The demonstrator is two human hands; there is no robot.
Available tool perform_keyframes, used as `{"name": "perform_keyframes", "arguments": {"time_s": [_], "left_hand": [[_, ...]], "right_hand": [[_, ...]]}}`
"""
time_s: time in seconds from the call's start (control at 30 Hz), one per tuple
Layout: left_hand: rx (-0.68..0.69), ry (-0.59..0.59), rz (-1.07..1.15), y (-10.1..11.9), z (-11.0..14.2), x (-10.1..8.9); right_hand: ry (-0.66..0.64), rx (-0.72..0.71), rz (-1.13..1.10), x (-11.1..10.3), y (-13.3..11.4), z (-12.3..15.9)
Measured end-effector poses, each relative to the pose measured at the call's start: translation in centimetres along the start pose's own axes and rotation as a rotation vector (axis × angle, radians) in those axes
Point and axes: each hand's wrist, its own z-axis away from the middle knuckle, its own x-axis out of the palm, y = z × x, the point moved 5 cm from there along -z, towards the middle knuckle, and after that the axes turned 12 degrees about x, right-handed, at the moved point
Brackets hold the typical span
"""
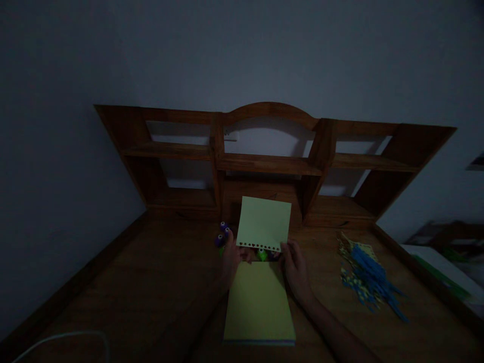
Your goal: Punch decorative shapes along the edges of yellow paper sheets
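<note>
A pale yellow sheet of paper is held up by its lower corners, with a row of small punched shapes along its bottom edge. My left hand pinches the lower left corner, and my right hand grips the lower right one. Under the sheet lies a stack of yellow paper on the desk. Behind the lower edge of the sheet a green craft punch shows in part. Purple punches stand just beyond my left hand, partly covered by it.
A wooden shelf unit stands at the back of the wooden desk. To the right lies a pile of blue and yellow paper strips. A white cable curves at the lower left. The room is dim.
</note>
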Motion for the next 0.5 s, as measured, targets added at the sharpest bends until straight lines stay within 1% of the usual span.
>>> {"name": "perform_keyframes", "arguments": {"time_s": [0.1, 0.23, 0.4, 0.5], "left_hand": [[-0.020, -0.027, 0.001, -0.11, 0.12, 0.12], [-0.012, -0.025, -0.032, -0.08, 0.17, 0.07], [-0.005, -0.013, -0.028, -0.09, 0.22, 0.00], [0.016, 0.013, -0.085, -0.01, 0.01, -0.27]], "right_hand": [[-0.013, 0.010, -0.006, 0.01, 0.35, -0.03], [-0.006, 0.022, 0.005, -0.11, 0.69, -0.08], [-0.012, 0.012, 0.017, -0.11, 0.61, -0.08], [0.010, 0.001, 0.022, -0.28, 0.39, -0.09]]}}
